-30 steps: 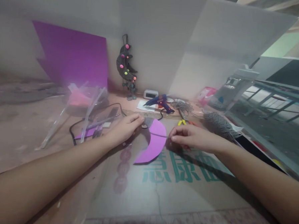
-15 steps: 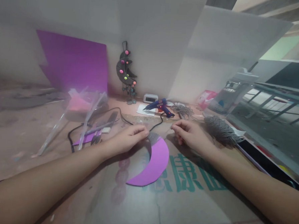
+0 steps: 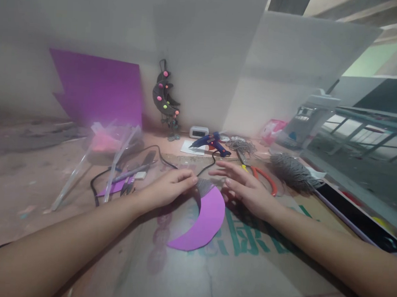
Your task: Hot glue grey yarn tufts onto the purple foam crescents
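Printed cardboard [image 3: 178,276] is laid beneath the purple crescent [image 3: 209,224]. Its grey-wrapped upper end is pinched by the left hand [image 3: 175,185]; the right hand [image 3: 247,191] is held just right of the crescent, fingers partly spread; whether anything is gripped cannot be told. Beyond the crescent are set a blue glue gun [image 3: 203,141] and, farther right, grey yarn [image 3: 292,171].

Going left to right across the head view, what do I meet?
Leaning purple sheet, left hand, flat purple crescent with grey yarn wrapping at its top, right hand, fuzzy grey yarn bundle, long black-faced slab.
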Demonstrator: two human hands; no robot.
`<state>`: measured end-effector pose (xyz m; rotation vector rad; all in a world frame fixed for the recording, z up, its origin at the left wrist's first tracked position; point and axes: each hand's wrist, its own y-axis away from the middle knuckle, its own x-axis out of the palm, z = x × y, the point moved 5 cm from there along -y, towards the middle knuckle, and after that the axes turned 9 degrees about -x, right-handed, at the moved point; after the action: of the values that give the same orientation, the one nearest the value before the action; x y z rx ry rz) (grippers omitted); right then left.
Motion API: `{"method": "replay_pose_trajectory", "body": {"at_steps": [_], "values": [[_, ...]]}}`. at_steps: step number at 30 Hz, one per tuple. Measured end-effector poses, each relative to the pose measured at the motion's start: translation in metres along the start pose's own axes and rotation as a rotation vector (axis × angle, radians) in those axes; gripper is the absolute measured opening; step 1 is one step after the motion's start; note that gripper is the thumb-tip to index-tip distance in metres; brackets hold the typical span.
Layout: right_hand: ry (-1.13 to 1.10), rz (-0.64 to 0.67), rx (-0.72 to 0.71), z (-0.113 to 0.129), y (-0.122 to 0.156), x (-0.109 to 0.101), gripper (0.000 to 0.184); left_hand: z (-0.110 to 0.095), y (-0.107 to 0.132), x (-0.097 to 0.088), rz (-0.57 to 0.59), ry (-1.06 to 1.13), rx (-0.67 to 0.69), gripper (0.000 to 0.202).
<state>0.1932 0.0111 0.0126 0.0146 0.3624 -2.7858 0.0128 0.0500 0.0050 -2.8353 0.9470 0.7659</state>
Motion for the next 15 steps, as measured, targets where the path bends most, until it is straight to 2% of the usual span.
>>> {"method": "replay_pose_trajectory", "body": {"at_steps": [3,9,12,15], "values": [[0.045,0.041,0.01,-0.003,-0.003,0.001,0.037,0.0,-0.001,0.0,0.003,0.014,-0.005,0.037],[0.253,0.034,0.005,-0.005,-0.007,-0.007,0.028,0.002,-0.001,0.0,0.005,0.03,-0.009,0.037],[0.42,0.04,-0.013,-0.003,-0.007,-0.01,0.016,0.001,-0.001,0.0,-0.002,0.003,0.01,0.037],[0.574,0.038,-0.057,0.003,-0.007,-0.009,0.013,0.0,0.0,-0.001,-0.001,-0.017,0.036,0.036]]}}
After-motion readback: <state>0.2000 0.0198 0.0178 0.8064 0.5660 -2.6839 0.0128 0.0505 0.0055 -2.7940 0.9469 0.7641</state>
